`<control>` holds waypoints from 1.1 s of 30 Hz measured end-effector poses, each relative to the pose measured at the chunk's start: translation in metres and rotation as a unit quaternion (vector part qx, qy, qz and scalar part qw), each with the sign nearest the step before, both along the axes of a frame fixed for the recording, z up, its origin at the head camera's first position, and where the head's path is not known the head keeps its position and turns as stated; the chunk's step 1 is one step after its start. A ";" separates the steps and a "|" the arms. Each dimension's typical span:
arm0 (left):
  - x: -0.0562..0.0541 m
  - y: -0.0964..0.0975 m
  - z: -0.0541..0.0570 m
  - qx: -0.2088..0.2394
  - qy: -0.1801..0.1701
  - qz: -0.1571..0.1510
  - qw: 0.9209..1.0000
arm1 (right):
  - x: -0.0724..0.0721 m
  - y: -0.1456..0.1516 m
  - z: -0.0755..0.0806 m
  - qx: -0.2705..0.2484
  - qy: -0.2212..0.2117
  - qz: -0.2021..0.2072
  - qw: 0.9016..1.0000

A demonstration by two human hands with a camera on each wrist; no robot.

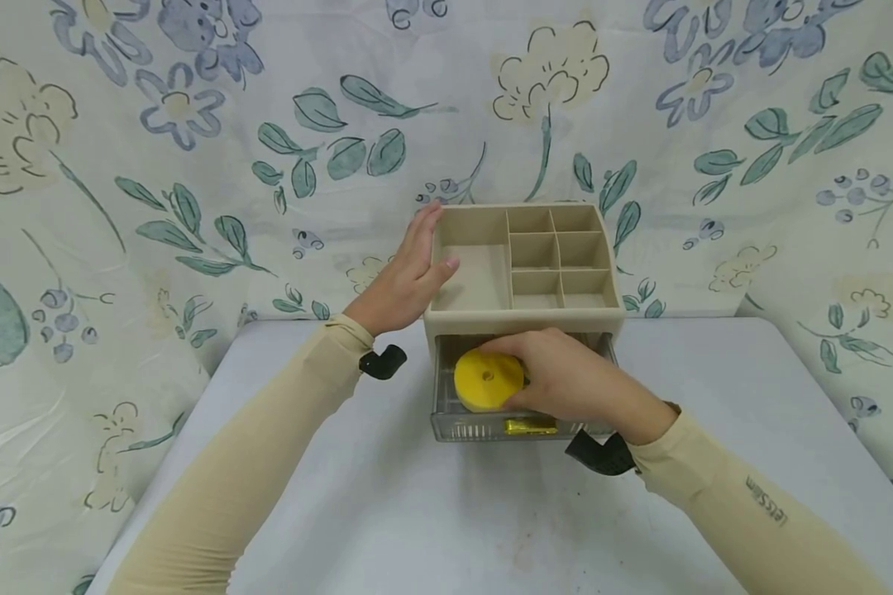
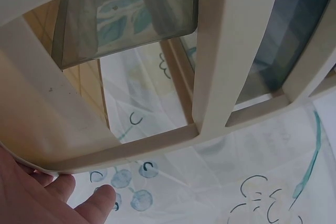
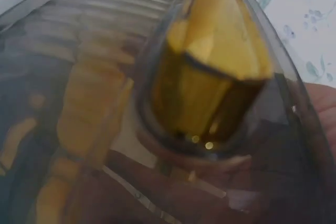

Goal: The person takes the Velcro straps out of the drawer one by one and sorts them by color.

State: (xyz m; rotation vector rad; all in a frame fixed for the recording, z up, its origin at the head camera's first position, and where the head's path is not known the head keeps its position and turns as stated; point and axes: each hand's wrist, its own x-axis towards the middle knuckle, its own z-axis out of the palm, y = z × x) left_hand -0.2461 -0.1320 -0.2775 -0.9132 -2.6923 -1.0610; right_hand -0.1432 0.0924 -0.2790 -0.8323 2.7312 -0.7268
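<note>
A yellow round disc [image 1: 489,380] with a small dark centre stands over the pulled-out smoky clear drawer [image 1: 470,431]. My right hand [image 1: 565,376] pinches the disc from its right side, thumb low and fingers on top. The drawer's gold handle [image 3: 220,66] fills the right wrist view, and part of that hand shows through the clear front. My left hand [image 1: 409,277] rests against the left side of the beige desk organizer [image 1: 524,316], fingers extended. In the left wrist view, fingertips [image 2: 100,203] lie by the edge of its open-sided frame.
The organizer's top has one large compartment [image 1: 472,277] at left and several small ones [image 1: 534,250] at right. It stands on a white table [image 1: 327,496] near the back edge. A floral cloth [image 1: 461,91] hangs behind.
</note>
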 end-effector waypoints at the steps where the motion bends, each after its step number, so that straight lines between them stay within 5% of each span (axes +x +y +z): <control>1: 0.000 0.000 0.000 0.000 -0.001 0.000 1.000 | 0.000 0.000 0.000 0.003 0.003 0.001 1.000; 25: 0.001 0.001 0.000 0.000 -0.004 0.007 1.000 | -0.006 -0.005 -0.001 0.072 -0.004 0.030 0.997; 33: 0.002 0.001 0.001 0.001 -0.007 0.006 1.000 | -0.008 -0.001 -0.003 0.035 -0.006 0.028 0.999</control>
